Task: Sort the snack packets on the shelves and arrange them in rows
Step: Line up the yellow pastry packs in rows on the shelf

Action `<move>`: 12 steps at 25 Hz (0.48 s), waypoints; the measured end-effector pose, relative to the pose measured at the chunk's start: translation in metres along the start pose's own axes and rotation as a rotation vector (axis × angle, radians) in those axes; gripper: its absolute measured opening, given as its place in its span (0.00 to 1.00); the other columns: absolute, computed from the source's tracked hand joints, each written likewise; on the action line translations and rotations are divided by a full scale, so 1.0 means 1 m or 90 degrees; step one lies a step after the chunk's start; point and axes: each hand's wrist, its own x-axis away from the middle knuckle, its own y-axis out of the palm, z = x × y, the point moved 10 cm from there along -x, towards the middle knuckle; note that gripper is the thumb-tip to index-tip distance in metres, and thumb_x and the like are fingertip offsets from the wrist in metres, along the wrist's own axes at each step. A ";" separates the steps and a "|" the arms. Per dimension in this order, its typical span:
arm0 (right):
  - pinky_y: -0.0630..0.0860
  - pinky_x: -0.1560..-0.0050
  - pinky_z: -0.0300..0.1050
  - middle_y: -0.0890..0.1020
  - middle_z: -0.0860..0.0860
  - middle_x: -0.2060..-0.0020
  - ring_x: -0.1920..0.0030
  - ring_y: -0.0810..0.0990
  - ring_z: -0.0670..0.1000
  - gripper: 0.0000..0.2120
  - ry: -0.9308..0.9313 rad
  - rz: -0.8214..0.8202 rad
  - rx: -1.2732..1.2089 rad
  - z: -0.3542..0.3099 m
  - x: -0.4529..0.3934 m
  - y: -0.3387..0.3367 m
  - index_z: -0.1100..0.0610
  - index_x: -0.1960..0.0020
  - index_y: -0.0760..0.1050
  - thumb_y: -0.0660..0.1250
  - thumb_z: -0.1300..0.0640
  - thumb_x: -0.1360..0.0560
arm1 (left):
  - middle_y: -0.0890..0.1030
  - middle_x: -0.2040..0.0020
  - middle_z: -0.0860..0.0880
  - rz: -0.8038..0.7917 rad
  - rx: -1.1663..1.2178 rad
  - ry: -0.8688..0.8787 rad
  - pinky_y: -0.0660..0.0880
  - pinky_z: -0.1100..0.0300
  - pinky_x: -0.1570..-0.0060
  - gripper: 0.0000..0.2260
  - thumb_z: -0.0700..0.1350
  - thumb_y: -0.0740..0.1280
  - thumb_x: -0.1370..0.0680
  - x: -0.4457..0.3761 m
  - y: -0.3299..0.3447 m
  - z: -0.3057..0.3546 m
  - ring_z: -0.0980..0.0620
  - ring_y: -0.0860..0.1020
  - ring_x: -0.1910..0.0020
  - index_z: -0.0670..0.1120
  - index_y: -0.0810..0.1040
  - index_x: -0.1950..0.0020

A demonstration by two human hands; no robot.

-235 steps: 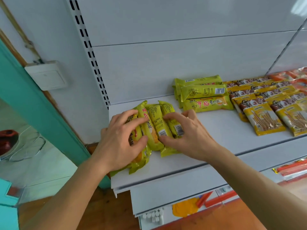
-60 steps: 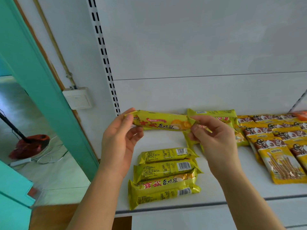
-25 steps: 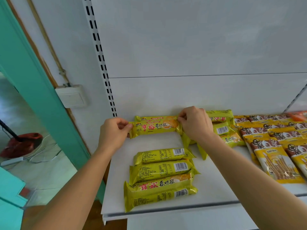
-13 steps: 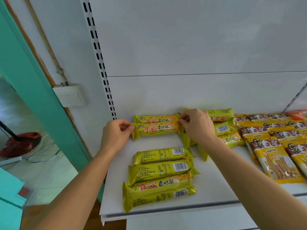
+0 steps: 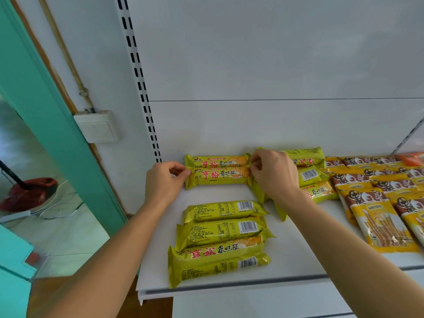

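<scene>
A yellow-green biscuit packet (image 5: 219, 176) lies face up near the back of the white shelf (image 5: 296, 255), close in front of a second like packet (image 5: 218, 161). My left hand (image 5: 164, 182) pinches its left end and my right hand (image 5: 271, 172) pinches its right end. Several more of these packets (image 5: 220, 235) lie stacked crosswise at the front left of the shelf. Another pile of the same packets (image 5: 308, 175) sits behind my right hand, partly hidden by it.
Yellow and brown stick-snack packets (image 5: 378, 203) fill the shelf's right side in overlapping rows. A slotted upright (image 5: 140, 86) and white back panel bound the shelf. To the left are a wall switch box (image 5: 96, 126) and a teal door frame (image 5: 46, 111).
Both hands carried the packet from mid-air down to the back of the shelf and set it in front of the rear packet. In the last half second they barely moved.
</scene>
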 end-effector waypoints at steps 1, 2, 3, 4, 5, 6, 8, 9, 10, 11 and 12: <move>0.79 0.63 0.48 0.84 0.49 0.58 0.58 0.82 0.56 0.06 -0.006 0.029 -0.022 -0.001 0.001 -0.009 0.50 0.50 0.82 0.68 0.56 0.25 | 0.82 0.61 0.56 0.004 0.004 -0.002 0.68 0.69 0.65 0.06 0.50 0.76 0.25 0.001 -0.002 0.000 0.63 0.77 0.63 0.48 0.86 0.52; 0.78 0.62 0.48 0.84 0.49 0.56 0.57 0.82 0.56 0.08 -0.009 0.063 -0.040 0.001 0.002 -0.020 0.51 0.48 0.82 0.68 0.57 0.25 | 0.82 0.61 0.56 0.008 0.008 -0.002 0.69 0.68 0.65 0.06 0.50 0.75 0.25 0.001 -0.005 0.000 0.62 0.77 0.63 0.48 0.86 0.52; 0.78 0.60 0.48 0.83 0.50 0.53 0.55 0.81 0.56 0.11 -0.007 0.088 -0.041 0.005 0.001 -0.030 0.52 0.45 0.81 0.68 0.59 0.26 | 0.82 0.61 0.56 0.012 0.008 0.003 0.69 0.69 0.64 0.06 0.50 0.75 0.24 0.002 -0.009 0.002 0.61 0.78 0.62 0.48 0.86 0.52; 0.78 0.56 0.50 0.81 0.50 0.48 0.49 0.80 0.56 0.15 0.003 0.088 -0.012 0.012 -0.002 -0.036 0.52 0.41 0.80 0.68 0.60 0.26 | 0.82 0.60 0.56 0.017 0.006 0.014 0.68 0.70 0.64 0.05 0.49 0.74 0.24 0.003 -0.012 0.006 0.61 0.78 0.62 0.48 0.85 0.52; 0.76 0.50 0.51 0.79 0.51 0.42 0.42 0.77 0.56 0.19 0.017 0.055 0.046 0.019 -0.007 -0.037 0.51 0.36 0.78 0.68 0.59 0.27 | 0.82 0.60 0.56 0.027 0.007 0.030 0.67 0.72 0.65 0.04 0.48 0.74 0.24 0.004 -0.016 0.011 0.61 0.78 0.63 0.49 0.85 0.53; 0.73 0.44 0.53 0.77 0.50 0.38 0.37 0.72 0.56 0.23 0.025 0.003 0.113 0.025 -0.012 -0.034 0.50 0.33 0.76 0.69 0.59 0.28 | 0.82 0.60 0.56 0.037 0.012 0.053 0.67 0.74 0.65 0.02 0.47 0.74 0.23 0.006 -0.019 0.020 0.60 0.78 0.64 0.50 0.84 0.53; 0.67 0.40 0.56 0.77 0.49 0.35 0.33 0.66 0.56 0.26 0.015 -0.078 0.185 0.031 -0.019 -0.026 0.47 0.31 0.74 0.68 0.59 0.27 | 0.82 0.59 0.54 0.035 0.024 0.122 0.68 0.74 0.64 0.02 0.45 0.73 0.23 0.012 -0.017 0.046 0.58 0.78 0.64 0.51 0.84 0.55; 0.65 0.41 0.56 0.78 0.48 0.36 0.33 0.65 0.56 0.25 0.002 -0.095 0.191 0.033 -0.020 -0.023 0.46 0.31 0.74 0.67 0.60 0.28 | 0.82 0.58 0.54 0.020 0.029 0.159 0.69 0.72 0.63 0.03 0.44 0.72 0.22 0.015 -0.014 0.060 0.57 0.78 0.64 0.51 0.84 0.55; 0.64 0.42 0.56 0.79 0.48 0.37 0.33 0.65 0.56 0.25 -0.010 -0.096 0.187 0.034 -0.020 -0.022 0.45 0.33 0.75 0.67 0.62 0.28 | 0.82 0.58 0.54 0.002 0.042 0.188 0.70 0.70 0.62 0.03 0.44 0.71 0.22 0.019 -0.010 0.071 0.56 0.78 0.63 0.50 0.84 0.55; 0.63 0.43 0.56 0.80 0.47 0.38 0.33 0.65 0.55 0.25 -0.021 -0.086 0.170 0.035 -0.020 -0.023 0.45 0.34 0.75 0.67 0.63 0.28 | 0.82 0.57 0.54 -0.017 0.061 0.207 0.72 0.69 0.61 0.03 0.43 0.71 0.22 0.021 -0.007 0.081 0.56 0.78 0.61 0.50 0.84 0.54; 0.62 0.43 0.56 0.80 0.46 0.39 0.33 0.66 0.55 0.23 -0.036 -0.056 0.138 0.034 -0.019 -0.028 0.46 0.35 0.76 0.68 0.63 0.27 | 0.82 0.56 0.54 -0.034 0.083 0.216 0.72 0.68 0.60 0.03 0.43 0.71 0.22 0.022 -0.007 0.088 0.55 0.79 0.60 0.49 0.84 0.53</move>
